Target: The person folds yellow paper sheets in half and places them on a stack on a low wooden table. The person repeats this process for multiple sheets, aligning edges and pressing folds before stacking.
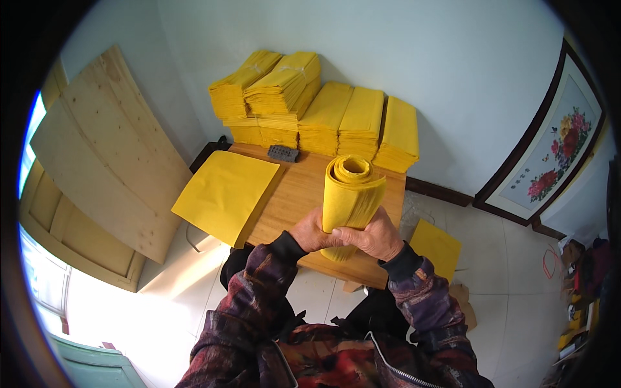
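A roll of yellow paper (346,199) stands upright between my hands over the near part of the wooden table. Its coiled upper end faces up, with several layers wound around a hollow centre. My left hand (309,231) is wrapped around the roll's left side, and my right hand (377,238) grips its right side with the thumb across the front. Part of the fingers is hidden behind the roll. To the left, a flat yellow sheet or thin stack (223,192) lies on the table (294,194), overhanging its left edge.
Stacks of yellow paper (323,116), some tied, line the table's back by the wall. A dark grey block (283,153) sits before them. More yellow paper (436,249) lies low at the right. A wooden board (110,149) leans at left; a framed flower picture (550,142) stands at right.
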`<move>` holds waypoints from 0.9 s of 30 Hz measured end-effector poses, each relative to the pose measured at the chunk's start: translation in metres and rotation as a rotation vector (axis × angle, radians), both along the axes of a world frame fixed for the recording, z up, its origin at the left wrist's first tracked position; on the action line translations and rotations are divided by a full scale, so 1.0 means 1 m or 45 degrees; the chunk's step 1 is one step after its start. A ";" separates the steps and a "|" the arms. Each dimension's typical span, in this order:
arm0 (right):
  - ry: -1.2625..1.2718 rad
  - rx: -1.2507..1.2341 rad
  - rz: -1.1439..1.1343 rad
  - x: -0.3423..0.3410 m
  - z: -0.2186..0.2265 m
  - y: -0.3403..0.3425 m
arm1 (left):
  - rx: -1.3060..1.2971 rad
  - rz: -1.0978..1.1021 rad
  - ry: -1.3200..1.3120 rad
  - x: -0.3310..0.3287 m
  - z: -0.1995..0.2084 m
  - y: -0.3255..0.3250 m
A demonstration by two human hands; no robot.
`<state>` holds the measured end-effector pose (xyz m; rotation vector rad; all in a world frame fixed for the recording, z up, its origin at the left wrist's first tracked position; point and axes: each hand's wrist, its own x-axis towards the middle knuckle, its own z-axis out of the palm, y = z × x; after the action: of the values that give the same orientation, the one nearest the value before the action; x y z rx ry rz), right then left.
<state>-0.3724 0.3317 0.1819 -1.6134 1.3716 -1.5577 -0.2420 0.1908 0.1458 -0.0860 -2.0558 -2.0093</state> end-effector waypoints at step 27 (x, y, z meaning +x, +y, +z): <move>-0.890 0.256 0.395 -0.019 -0.050 0.005 | 0.677 -0.328 -0.189 0.017 -0.038 0.012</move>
<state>-0.3916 0.3368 0.1319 -0.9564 0.8184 -1.5227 -0.2254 0.2032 0.1074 -0.1039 -1.5784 -2.7271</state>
